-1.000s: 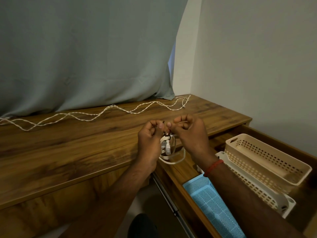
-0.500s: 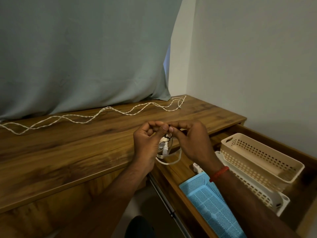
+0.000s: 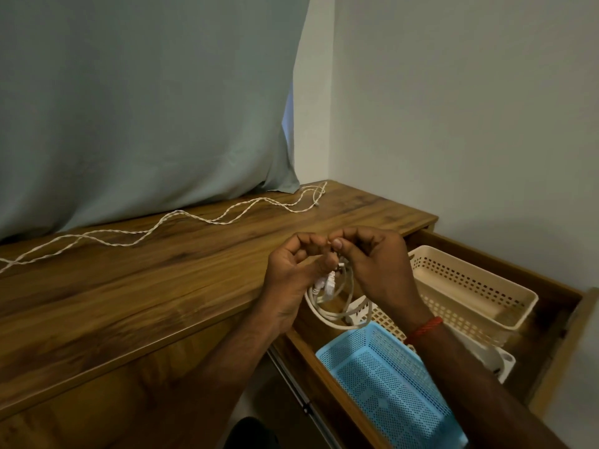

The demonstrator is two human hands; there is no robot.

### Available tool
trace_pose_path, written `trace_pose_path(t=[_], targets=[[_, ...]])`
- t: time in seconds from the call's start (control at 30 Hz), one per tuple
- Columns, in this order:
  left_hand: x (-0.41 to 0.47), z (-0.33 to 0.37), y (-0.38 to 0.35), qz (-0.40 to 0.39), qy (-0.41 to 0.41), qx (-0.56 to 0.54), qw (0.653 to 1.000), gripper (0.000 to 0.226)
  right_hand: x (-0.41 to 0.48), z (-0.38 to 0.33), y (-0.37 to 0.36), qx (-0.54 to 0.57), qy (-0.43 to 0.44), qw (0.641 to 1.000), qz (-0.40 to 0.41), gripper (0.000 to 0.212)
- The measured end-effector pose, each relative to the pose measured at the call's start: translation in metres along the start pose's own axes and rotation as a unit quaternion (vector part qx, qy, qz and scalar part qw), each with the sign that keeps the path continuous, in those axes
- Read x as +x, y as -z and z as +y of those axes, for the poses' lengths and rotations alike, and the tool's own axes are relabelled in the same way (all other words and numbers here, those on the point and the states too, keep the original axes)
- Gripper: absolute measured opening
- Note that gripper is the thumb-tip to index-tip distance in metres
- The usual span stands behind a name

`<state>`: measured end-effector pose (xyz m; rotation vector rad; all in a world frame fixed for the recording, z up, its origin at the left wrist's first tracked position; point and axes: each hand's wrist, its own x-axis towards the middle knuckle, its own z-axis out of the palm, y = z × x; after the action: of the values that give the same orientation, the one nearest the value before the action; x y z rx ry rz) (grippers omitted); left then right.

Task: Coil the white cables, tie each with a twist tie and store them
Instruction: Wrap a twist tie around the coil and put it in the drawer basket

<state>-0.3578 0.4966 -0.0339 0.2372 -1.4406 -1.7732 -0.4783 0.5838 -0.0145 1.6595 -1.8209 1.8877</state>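
Observation:
A small coil of white cable hangs between my two hands, just past the front edge of the wooden table and above the open drawer. My left hand grips the coil's left side where the plugs bunch together. My right hand pinches at the coil's top with thumb and fingertips; a thin tie there is too small to make out. A second, long twisted white cable lies loose along the back of the table, running from the left edge to the far corner.
The open wooden drawer at right holds a beige perforated basket, a white basket under it and a blue mesh basket nearest me. A grey-green curtain hangs behind the table; a plain wall stands at right.
Both hands keep working at the top of the coil, fingertips shifting slightly. The coil now hangs a little farther over the drawer. The long cable has not moved.

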Motion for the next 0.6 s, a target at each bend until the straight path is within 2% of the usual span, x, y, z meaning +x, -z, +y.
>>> trace_pose_path(t=[0.1,0.23,0.37,0.5,0.6], targets=[[0.002,-0.003,-0.003,-0.011,-0.001,0.052,0.999,0.052,-0.001,0.007,0.009,0.002,-0.004,1.000,-0.001,0.017],[0.005,-0.009,-0.005,-0.015,-0.006,0.060,0.998,0.038,-0.001,0.018,0.025,-0.048,0.048,0.997,-0.040,0.016],[0.009,-0.022,-0.015,-0.007,0.004,0.053,0.999,0.020,-0.004,0.037,0.031,-0.130,0.101,0.985,-0.044,0.018],[0.015,-0.033,-0.031,0.000,0.021,0.018,1.000,0.025,-0.009,0.053,0.033,-0.166,0.074,0.983,-0.013,0.021],[0.021,-0.040,-0.046,0.009,0.049,-0.012,0.999,0.027,-0.014,0.059,0.037,-0.214,0.063,0.974,0.032,0.033]])
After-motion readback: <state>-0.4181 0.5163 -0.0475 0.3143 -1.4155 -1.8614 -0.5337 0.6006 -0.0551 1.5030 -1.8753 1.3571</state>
